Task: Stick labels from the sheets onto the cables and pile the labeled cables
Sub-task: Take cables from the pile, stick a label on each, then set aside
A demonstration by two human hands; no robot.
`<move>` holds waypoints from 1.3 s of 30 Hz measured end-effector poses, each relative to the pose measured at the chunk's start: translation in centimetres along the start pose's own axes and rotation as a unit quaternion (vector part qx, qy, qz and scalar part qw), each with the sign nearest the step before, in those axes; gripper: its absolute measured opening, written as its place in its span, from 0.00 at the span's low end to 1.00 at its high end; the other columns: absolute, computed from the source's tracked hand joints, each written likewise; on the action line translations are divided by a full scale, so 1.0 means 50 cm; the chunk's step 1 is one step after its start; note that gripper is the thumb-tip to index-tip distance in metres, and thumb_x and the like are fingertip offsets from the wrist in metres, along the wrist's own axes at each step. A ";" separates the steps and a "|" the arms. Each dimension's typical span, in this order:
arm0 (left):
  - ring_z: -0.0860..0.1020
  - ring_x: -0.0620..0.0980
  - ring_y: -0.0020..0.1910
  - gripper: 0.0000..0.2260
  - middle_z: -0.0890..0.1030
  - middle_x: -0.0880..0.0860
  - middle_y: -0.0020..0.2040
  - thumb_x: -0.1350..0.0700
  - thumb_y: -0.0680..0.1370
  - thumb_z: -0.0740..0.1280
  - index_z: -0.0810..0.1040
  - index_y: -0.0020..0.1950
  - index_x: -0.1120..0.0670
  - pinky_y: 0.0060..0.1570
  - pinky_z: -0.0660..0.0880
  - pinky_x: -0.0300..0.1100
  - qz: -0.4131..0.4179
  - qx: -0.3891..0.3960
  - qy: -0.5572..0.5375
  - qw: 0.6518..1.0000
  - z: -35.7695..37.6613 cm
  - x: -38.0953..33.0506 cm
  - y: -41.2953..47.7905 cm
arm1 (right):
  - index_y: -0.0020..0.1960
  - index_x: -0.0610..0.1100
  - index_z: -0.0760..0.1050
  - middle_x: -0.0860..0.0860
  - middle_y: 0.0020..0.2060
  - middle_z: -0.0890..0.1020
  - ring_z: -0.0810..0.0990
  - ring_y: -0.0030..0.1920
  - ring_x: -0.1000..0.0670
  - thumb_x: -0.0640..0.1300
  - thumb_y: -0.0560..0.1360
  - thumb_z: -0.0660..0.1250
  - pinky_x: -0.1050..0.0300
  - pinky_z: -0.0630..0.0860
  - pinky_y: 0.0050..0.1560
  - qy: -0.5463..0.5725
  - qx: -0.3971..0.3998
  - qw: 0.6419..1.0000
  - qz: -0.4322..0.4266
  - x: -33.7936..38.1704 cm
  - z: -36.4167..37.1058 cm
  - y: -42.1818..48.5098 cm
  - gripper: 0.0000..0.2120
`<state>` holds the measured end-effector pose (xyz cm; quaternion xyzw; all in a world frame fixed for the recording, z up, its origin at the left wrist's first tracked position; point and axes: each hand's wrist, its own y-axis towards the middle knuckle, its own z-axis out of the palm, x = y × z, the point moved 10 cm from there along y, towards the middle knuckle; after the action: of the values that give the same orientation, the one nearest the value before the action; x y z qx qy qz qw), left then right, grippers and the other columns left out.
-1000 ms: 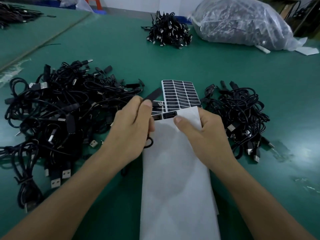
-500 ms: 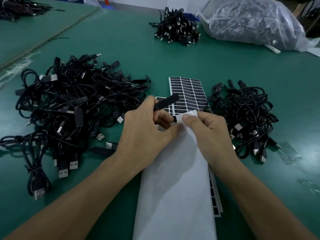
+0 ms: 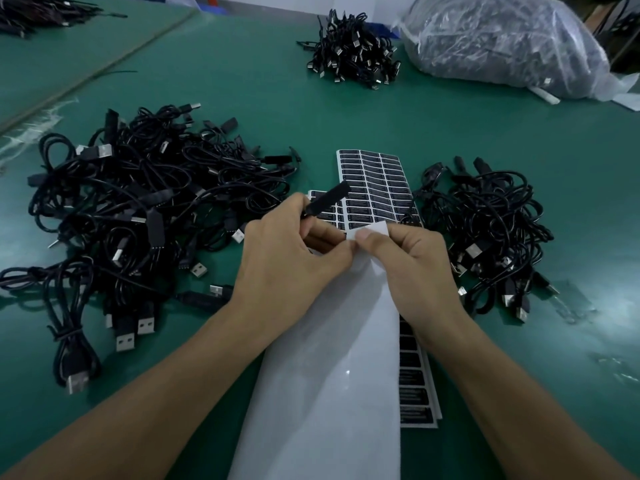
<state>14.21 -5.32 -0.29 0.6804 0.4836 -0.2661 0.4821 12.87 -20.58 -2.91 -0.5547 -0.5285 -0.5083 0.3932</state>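
The left hand (image 3: 291, 258) grips a black cable plug (image 3: 327, 200) in curled fingers. The right hand (image 3: 412, 261) pinches the top edge of the white backing sheet (image 3: 332, 375). Whether a label sits between the fingertips cannot be told. The label sheet (image 3: 377, 178) lies just beyond, between the large cable pile (image 3: 138, 209) and the smaller pile (image 3: 485, 230).

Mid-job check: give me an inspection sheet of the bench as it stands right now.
Surface: green mat.
Job's things: label sheet flat at centre, white backing sheet over its near part.
Clutter: clear bag far right.
Hands: left hand grips black connector; right hand pinches white backing sheet.
Cables: large pile left, small pile right, far pile centre.
Surroundings: second table far left, carrying cables.
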 end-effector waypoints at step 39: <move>0.79 0.44 0.32 0.23 0.74 0.50 0.28 0.62 0.71 0.77 0.61 0.37 0.51 0.25 0.65 0.31 -0.134 0.019 -0.206 0.969 0.020 0.062 0.012 | 0.42 0.41 0.82 0.48 0.39 0.81 0.78 0.43 0.45 0.39 0.69 0.78 0.58 0.72 0.45 -0.355 -0.117 0.889 -0.265 0.107 0.013 -0.046 0.06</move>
<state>16.08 -5.01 -3.00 0.5487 0.4555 -0.4721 0.5182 10.30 -18.64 1.96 -0.5789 -0.6971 -0.4213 -0.0375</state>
